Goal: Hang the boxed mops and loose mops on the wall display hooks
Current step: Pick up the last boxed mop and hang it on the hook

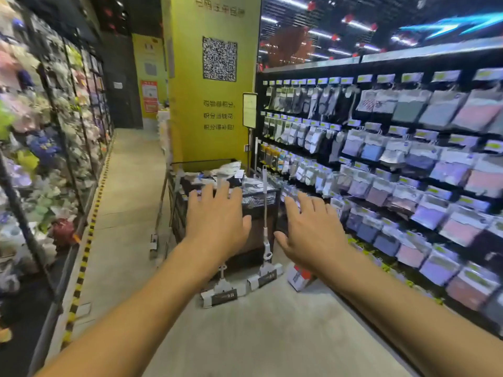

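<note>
Loose mops (266, 278) lean upright against the dark bin (258, 236) at centre frame, heads on the floor (272, 338); your left hand (217, 221) and right hand (313, 238) hover before them, fingers spread, holding nothing; snatch one handle carelessly and its neighbour could topple.

I recorded the left mop (221, 294) and right mop (265, 277) standing upright on the floor (272, 338), side by side (grey-white labelled heads down).

The left hand (217, 221) is hiding most of the left mop (221, 295) handle. The right forearm (381, 289) is covering part of a red-and-white box (298, 277). Packets (435, 213) on the shelf (408, 54) are blurring toward the right edge, leaving labels unreadable.
</note>
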